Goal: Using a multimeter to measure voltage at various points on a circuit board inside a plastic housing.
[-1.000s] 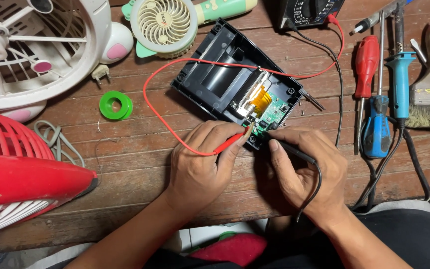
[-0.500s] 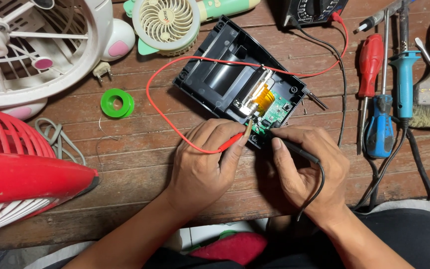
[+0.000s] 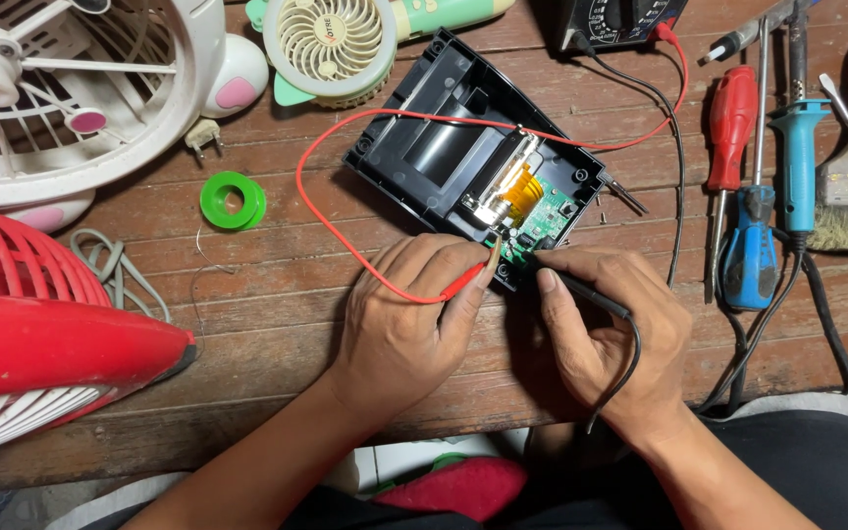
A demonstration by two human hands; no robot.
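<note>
On the wooden desk [image 3: 247,294], just in from its near edge, the left hand [image 3: 399,329] pinches the red probe [image 3: 471,280] between thumb and forefinger, the other fingers curled under. The probe's long axis runs from lower left to upper right, its metal tip pointing away from the person toward the green circuit board [image 3: 545,226]. That board sits in the near right corner of the open black casing [image 3: 424,157], which lies slantwise toward the far middle of the desk. The probe's red lead [image 3: 311,201] loops out to the left and back over the casing.

The right hand [image 3: 606,339] grips the black probe [image 3: 581,291] pen-fashion, fingers closed tight around it. This probe slants from lower right to upper left, its tip aimed at the same board. The two tips converge on the board's near edge; whether each touches a contact I cannot tell. Both hands lie about equally near the board, directly on its near side.
</note>
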